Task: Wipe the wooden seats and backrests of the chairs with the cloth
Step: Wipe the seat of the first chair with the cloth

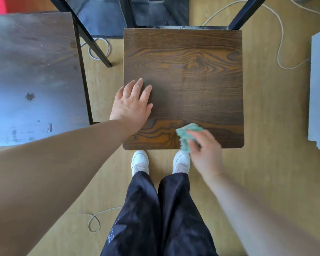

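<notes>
Risk, missed patch: the left hand [131, 106] lies flat on the seat [192, 71] near its left edge. The wood under that palm gets no wipe unless the hand shifts.
Risk, thin coverage: the cloth [187, 134] is bunched small, so each pass likely clears only a narrow strip. The far corners could be skipped.
Risk, cloth slipping: the right hand [205, 152] is blurred and sits at the near edge. A fast stroke could carry the cloth off the seat.
Risk, footing: a cord [93, 221] loops on the floor beside the person's legs — easy to snag when stepping to the next chair.
Left grip: fingers straight, pressing on the wood, holding nothing.
Right grip: fingers curled round the cloth, pinching it.
Cloth, where: on the seat's near edge, right of centre, partly under the right fingers.
Cloth, look: green, crumpled, soft at the edges.
Seat, look: dark brown with bold orange grain, square with rounded near corners, a few pale specks at the far left.
Second seat [31, 71]: to the left — dull, smeared, with a chipped spot. It looks unwiped.
Backrest: not in view.
</notes>
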Demonstrator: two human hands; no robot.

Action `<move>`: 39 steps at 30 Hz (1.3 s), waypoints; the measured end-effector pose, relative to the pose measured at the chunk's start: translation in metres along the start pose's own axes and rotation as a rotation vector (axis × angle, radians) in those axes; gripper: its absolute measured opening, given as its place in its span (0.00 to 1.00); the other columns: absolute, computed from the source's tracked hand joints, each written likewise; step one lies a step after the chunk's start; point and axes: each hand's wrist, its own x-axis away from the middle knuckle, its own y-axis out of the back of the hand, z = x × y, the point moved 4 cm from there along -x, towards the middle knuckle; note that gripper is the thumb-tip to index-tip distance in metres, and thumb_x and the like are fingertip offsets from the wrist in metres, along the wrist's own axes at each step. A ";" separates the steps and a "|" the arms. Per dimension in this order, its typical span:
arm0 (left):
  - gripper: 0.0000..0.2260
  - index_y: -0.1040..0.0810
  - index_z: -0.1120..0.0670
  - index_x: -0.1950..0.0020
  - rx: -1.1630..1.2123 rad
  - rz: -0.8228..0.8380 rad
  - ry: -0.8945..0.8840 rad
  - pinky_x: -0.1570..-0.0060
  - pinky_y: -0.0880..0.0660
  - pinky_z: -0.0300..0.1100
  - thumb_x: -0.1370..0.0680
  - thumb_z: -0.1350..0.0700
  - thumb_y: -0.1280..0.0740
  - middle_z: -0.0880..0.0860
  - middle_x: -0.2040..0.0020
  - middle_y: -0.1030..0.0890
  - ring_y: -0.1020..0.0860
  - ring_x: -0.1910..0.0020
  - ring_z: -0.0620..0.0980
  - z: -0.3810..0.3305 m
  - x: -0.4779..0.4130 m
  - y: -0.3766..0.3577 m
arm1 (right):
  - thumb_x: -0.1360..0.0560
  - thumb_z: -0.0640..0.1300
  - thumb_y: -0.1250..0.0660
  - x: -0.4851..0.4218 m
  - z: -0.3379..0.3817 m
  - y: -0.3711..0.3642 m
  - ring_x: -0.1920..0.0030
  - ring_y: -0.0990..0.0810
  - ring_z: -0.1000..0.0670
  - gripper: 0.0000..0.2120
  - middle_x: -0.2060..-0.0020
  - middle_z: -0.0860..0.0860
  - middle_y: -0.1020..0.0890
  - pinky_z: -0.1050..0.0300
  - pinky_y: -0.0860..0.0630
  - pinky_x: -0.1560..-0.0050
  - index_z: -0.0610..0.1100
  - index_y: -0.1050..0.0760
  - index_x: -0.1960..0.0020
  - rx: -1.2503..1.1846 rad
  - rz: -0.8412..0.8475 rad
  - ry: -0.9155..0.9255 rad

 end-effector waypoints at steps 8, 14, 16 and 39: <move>0.25 0.42 0.52 0.23 0.054 0.002 0.039 0.28 0.43 0.54 0.18 0.45 0.45 0.56 0.22 0.43 0.42 0.26 0.59 0.024 0.017 -0.004 | 0.22 0.38 0.35 -0.017 -0.049 0.023 0.42 0.22 0.45 0.14 0.40 0.45 0.22 0.59 0.28 0.45 0.43 0.23 0.37 0.196 -0.024 -0.259; 0.25 0.41 0.53 0.23 0.080 -0.013 0.051 0.28 0.42 0.55 0.18 0.46 0.45 0.57 0.23 0.41 0.42 0.26 0.58 0.043 0.031 -0.003 | 0.24 0.44 0.31 -0.010 -0.015 -0.008 0.46 0.21 0.44 0.13 0.44 0.43 0.20 0.57 0.26 0.49 0.41 0.20 0.42 0.191 -0.026 -0.189; 0.25 0.42 0.52 0.23 0.080 -0.014 0.059 0.28 0.42 0.55 0.18 0.45 0.45 0.57 0.23 0.42 0.42 0.25 0.58 0.048 0.034 -0.003 | 0.24 0.45 0.30 -0.005 -0.003 -0.020 0.48 0.21 0.45 0.11 0.47 0.44 0.19 0.60 0.28 0.49 0.41 0.19 0.44 0.157 -0.016 -0.162; 0.25 0.44 0.51 0.22 0.118 0.020 0.148 0.27 0.43 0.54 0.17 0.44 0.46 0.56 0.22 0.43 0.44 0.25 0.57 0.084 0.088 -0.032 | 0.25 0.37 0.33 0.037 0.105 -0.159 0.49 0.20 0.44 0.10 0.48 0.45 0.19 0.53 0.23 0.49 0.44 0.17 0.46 -0.005 0.300 0.081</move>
